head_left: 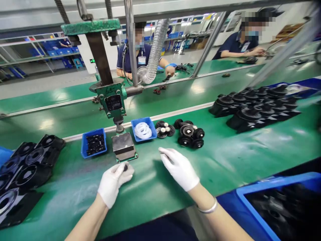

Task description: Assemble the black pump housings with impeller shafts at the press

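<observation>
The left hand (114, 182), in a white glove, is pinching a small black part (125, 167) between its thumb and fingers. This part is at the fingertips, partly covered by them, so its full shape I cannot tell. It is held above the green desk (147, 197), just in front of the metal block (123, 145) which stands under the green press (112, 100).

The right hand (180, 169), also gloved, is apart from the left hand and from the black part. Its fingers are stretched forward, loosely spread, and point toward the blue tray (146, 138) with white rings (142, 130). This tray is beside the block on its right side. Near it are round black pieces with pale centers (165, 130), and then a group of black wheels (190, 135), beyond the right hand.

On the left side of the block, another blue tray (104, 140) contains many small black pieces (94, 143). It is farther from the person than the left hand.
</observation>
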`<state>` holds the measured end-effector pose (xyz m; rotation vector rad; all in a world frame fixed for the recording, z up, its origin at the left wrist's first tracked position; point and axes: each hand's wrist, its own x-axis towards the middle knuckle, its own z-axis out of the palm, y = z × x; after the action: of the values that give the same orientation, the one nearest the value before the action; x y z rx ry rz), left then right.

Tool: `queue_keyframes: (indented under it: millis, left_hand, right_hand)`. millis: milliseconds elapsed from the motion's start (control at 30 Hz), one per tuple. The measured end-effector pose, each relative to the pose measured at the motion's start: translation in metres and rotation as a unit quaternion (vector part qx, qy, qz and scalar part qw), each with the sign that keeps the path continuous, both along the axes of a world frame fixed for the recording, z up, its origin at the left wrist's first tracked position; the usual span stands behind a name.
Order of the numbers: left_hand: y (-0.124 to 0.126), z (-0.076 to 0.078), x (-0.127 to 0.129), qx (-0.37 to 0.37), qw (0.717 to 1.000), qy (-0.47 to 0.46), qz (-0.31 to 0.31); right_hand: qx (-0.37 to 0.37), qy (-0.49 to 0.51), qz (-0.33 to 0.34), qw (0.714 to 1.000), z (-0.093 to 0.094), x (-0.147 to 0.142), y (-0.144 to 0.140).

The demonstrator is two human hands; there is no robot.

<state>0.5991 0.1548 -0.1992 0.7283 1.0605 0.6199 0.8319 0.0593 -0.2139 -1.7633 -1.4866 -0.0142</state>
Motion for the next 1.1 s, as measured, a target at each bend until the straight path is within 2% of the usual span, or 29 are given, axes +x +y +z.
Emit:
queue_keyframes:
  millis: [133, 200, 267, 467, 600, 733, 800, 900, 1000, 1100]
  left_hand:
    - [-0.011, 0.006, 0.017, -0.039, 0.999, -0.029, 0.002]
    - [-0.016, 0.006, 0.024, -0.052, 0.997, -0.052, 0.001]
    - [-0.022, 0.004, 0.03, -0.059, 0.994, -0.092, -0.005]
    - [-0.038, -0.009, 0.049, -0.114, 0.966, -0.23, -0.039]
    - [-0.049, -0.009, 0.058, -0.174, 0.948, -0.263, -0.041]
    - [-0.053, -0.007, 0.063, -0.182, 0.94, -0.286, -0.048]
    - [-0.053, -0.008, 0.064, -0.184, 0.935, -0.3, -0.047]
    - [-0.052, -0.013, 0.064, -0.19, 0.932, -0.305, -0.042]
    - [-0.051, -0.016, 0.066, -0.212, 0.931, -0.296, -0.022]
    - [-0.049, -0.014, 0.07, -0.238, 0.918, -0.316, -0.004]
  right_hand:
    - [-0.002, 0.117, 0.097, 0.988, 0.005, -0.02, -0.002]
    - [-0.007, 0.167, 0.141, 0.976, 0.001, -0.038, -0.002]
    - [-0.003, 0.2, 0.158, 0.967, -0.005, -0.051, 0.001]
    - [-0.009, 0.305, 0.136, 0.943, -0.012, -0.064, 0.013]
    - [-0.006, 0.356, 0.149, 0.923, -0.009, -0.065, 0.011]
    - [-0.004, 0.406, 0.155, 0.901, -0.002, -0.066, 0.004]
    - [-0.006, 0.416, 0.141, 0.898, 0.003, -0.066, 0.001]
    - [-0.005, 0.391, 0.135, 0.91, 0.01, -0.065, 0.001]
    - [-0.014, 0.386, 0.126, 0.914, 0.008, -0.067, 0.005]
    - [-0.039, 0.478, 0.1, 0.872, 0.0, -0.067, 0.014]
